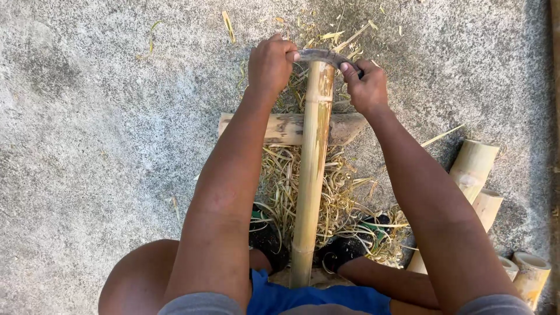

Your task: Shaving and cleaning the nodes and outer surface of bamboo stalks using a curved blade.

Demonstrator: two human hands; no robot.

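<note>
A long yellow-brown bamboo pole [312,163] runs from my lap away from me and lies over a short bamboo crosspiece [280,128]. Across the pole's far end rests a curved dark metal blade [322,56]. My left hand [269,63] grips the blade's left end. My right hand [366,86] grips its right end. Both arms are stretched forward on either side of the pole.
Pale curled bamboo shavings [338,204] are heaped under the pole and around my dark shoes [350,245]. Several cut bamboo sections [475,166] lie at the right. The ground is rough grey concrete [99,116], with scattered slivers near the top.
</note>
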